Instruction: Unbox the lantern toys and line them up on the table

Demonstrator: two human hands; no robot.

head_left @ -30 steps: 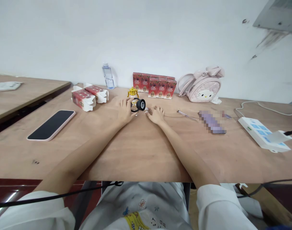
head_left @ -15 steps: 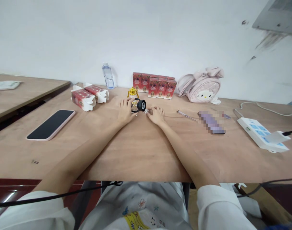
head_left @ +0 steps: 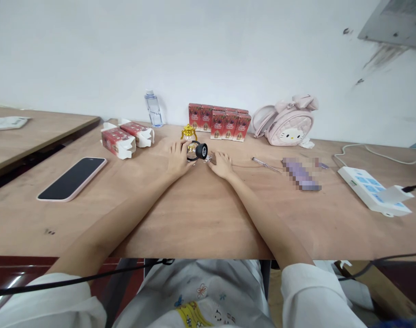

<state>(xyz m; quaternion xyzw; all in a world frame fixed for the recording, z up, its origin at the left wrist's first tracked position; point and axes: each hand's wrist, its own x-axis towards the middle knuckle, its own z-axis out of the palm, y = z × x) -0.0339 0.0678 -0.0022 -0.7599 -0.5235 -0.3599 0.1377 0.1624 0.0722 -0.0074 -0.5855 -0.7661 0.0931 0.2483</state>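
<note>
My left hand is closed at the side of a black ring-shaped thing with a round lamp-like head, which faces me. Just behind it stands a small clear ornament with a gold top, partly hidden by the black thing and my fingers. My right hand rests low over the table, its fingers curled and their tips near small shiny pieces. What those fingers pinch, if anything, is too small to make out.
Red boxes stand along the wall; two opened red boxes lie left. Nearby are a bottle, a phone, a pink bag, a screwdriver, a blurred purple object and a power strip.
My right fingers have shifted very slightly, and a little more of the shiny pieces shows. My left hand and the black thing stay in place.
</note>
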